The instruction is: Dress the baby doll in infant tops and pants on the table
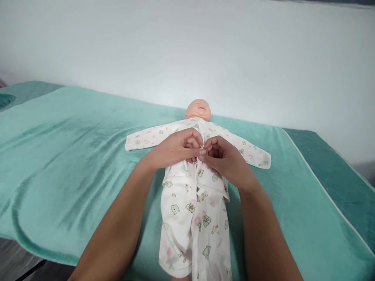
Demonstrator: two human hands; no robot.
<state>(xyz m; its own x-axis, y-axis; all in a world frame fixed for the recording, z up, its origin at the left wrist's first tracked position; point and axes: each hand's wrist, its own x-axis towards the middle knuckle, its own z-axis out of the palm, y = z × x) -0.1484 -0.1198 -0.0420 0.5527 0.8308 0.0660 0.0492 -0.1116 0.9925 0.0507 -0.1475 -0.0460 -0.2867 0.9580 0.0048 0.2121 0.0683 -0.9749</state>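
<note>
A baby doll [198, 109] lies on its back, its head toward the wall. It wears a white long-sleeved shirt [215, 177] printed with small bears, and matching trousers [175, 218]. Both sleeves are spread out to the sides. At the middle of the chest, my left hand [183, 146] pinches the shirt's front edge. My right hand [221, 158] pinches the same front opening from the other side, its fingertips touching those of my left. Whatever fastener lies between the fingertips is hidden. Below my hands the shirt front hangs slightly parted.
A teal plush blanket [73, 156] covers the table under the doll, with folds at the left. A darker teal cover [331, 168] shows at the right, past a pale edge. The white wall [146, 50] rises directly behind. Dark floor shows at the lower left.
</note>
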